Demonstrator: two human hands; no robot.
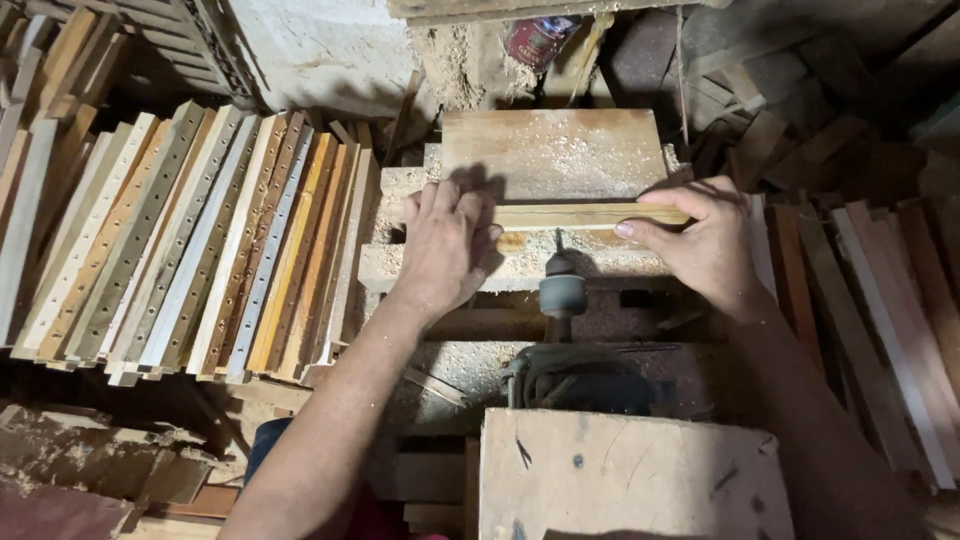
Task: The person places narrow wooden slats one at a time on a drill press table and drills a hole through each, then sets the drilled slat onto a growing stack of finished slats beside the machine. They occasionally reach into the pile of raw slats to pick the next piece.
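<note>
- A narrow pale wooden strip (560,215) is held flat across the sawdust-covered work block (450,265), crosswise, right in front of the drill chuck (562,292).
- The strip's left end is gripped by the left hand (440,245): the fingers are curled together over the strip's top, knuckles up, and the wood is pressed down under them.
- The strip's right end is clamped by the right hand (705,240): the thumb is laid along the near edge, the other fingers are wrapped over the far edge, closed on the wood.
- The drill bit, thin and dark, is seen pointing from the chuck at the middle of the strip; whether the tip is touching the wood cannot be told.
- Just behind the strip, a wider flat board (555,150) dusted with sawdust is lying on the same block.
- On the near side of the chuck, a dark motor body with coiled cable (575,378) is seen, and nearer still a pale wooden box top (630,475).
- To the left of the strip, a row of long slats with lines of drilled holes (190,240) is leaned side by side.
- To the right of the strip, plain reddish and pale slats (880,300) are piled, well apart from the drilled row.
- Far behind the strip, a red can (535,40) is lying amid heaped sawdust.
</note>
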